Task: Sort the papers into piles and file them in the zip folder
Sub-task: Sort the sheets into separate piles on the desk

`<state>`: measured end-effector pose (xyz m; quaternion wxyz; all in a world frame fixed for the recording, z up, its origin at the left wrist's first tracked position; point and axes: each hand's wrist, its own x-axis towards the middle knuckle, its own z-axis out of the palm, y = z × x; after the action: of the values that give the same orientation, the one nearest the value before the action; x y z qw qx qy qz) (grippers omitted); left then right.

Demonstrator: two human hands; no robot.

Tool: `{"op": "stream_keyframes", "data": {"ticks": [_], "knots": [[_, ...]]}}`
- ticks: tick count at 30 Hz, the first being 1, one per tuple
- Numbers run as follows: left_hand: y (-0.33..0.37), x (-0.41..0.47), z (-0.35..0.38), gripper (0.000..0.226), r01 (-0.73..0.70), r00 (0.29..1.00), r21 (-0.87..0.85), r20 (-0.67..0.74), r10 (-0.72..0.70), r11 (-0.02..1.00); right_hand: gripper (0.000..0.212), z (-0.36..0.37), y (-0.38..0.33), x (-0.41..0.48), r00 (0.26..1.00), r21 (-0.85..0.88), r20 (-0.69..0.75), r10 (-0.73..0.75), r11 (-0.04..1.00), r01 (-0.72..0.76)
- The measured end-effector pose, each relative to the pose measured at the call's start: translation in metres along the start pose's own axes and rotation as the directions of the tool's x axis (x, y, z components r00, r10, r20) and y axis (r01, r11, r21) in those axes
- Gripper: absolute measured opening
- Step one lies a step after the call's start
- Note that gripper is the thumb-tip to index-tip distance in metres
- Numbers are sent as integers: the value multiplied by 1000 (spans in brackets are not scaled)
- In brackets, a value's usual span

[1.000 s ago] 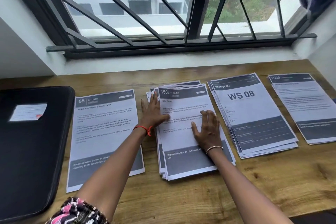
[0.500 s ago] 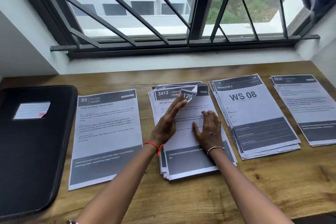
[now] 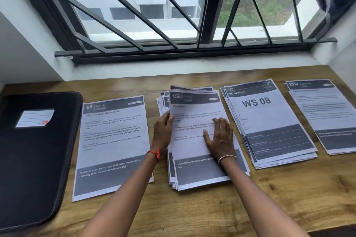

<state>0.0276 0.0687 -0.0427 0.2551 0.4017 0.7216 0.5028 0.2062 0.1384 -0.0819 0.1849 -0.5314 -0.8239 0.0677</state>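
Four lots of printed papers lie in a row on the wooden table. A single sheet headed 85 is at the left. The middle pile has sheet 1563 on top. My left hand holds the left edge of this pile's top sheets, fingertips tucked under them, so their far end is raised and fanned. On sheet 1563, my right hand presses flat with spread fingers. A WS 08 pile and a 2930 pile lie to the right. The black zip folder lies closed at the far left.
A white window sill and a barred window run along the far edge of the table. White walls close in both ends. Bare wood shows in front of the piles.
My left hand let the curled top corner drop and moved to the pile's left edge, where it lifts the top sheets. Sheet 1563 is fully in view again. The right hand stayed pressed on the pile.
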Motion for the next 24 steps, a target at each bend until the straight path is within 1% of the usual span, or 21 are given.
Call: {"op": "stream_keyframes", "data": {"ticks": [2,5,9,14,16,19,21,24], "knots": [[-4,4,0,24,47,998,23,-45,-46,999,50,0,0,0,1000,6,4,5,1000,-5],[-4,6,0,20,72,995,36,-75,-69,997,49,-1,-1,0,1000,7,10,12,1000,-12],[-4,8,0,21,173,978,-62,-108,-179,983,51,-2,-1,0,1000,1,15,22,1000,-22],[-6,10,-1,28,214,963,-91,-149,-226,973,52,-2,-2,1,1000,-4,-19,18,1000,-18],[-6,11,-1,32,242,952,-96,-171,-256,965,53,-2,-1,1,997,-29,-51,52,998,-53],[-8,13,0,34,298,924,-130,-212,-320,946,55,-2,0,0,985,-43,-89,149,987,-154],[-6,12,1,32,324,906,-185,-223,-361,928,56,-3,-1,0,975,-11,-81,206,978,-207],[-7,10,2,29,331,901,-276,-194,-389,903,55,-5,-3,-1,970,37,-72,232,972,-230]]}}
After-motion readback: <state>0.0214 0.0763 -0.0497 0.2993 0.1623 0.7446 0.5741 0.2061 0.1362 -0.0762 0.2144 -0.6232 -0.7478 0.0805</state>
